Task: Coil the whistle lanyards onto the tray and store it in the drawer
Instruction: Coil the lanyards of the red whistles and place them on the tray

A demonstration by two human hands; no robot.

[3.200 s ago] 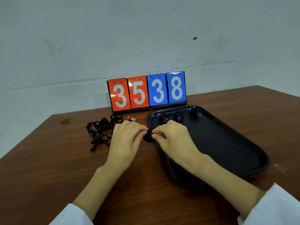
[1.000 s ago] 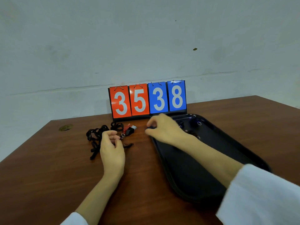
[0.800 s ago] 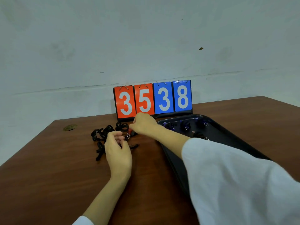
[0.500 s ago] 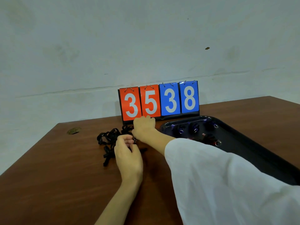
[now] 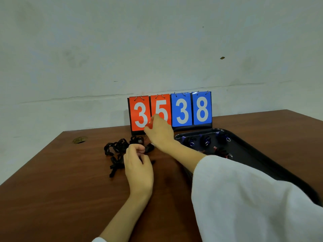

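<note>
Picking up the next loose lanyard from the worktop [image 5: 52, 189], with several coiled ones already lying on the tray [image 5: 262, 158]. Reaching across with the right hand [image 5: 160, 131], curled shut and pinching something small and red at its fingertips, apparently a whistle, just in front of the flip scoreboard [image 5: 181, 110] reading 35 and 38. Resting below and to the left of that, the left hand [image 5: 138, 163], fingers bunched together over the near edge of the black lanyard tangle [image 5: 118, 149]; whether actually gripping a strand, impossible to tell from here. Sprawling mostly to the left of both hands, that tangle of knotted black cord, with a dark clip or whistle body poking out between the two hands. Sitting to the right of the right forearm, the black tray, carrying a row of three small coiled bundles [image 5: 204, 141] with blue fittings along its far rim and at least one more bundle nearer, partly hidden behind the white sleeve [image 5: 253, 198]. Judging the job as part-way through the coiling stage, storing not yet begun and no drawer in sight. Needing next: lifting one cord free of the knot without dragging the rest, then winding it tight between both hands before setting it down on the tray beside the others.
</note>
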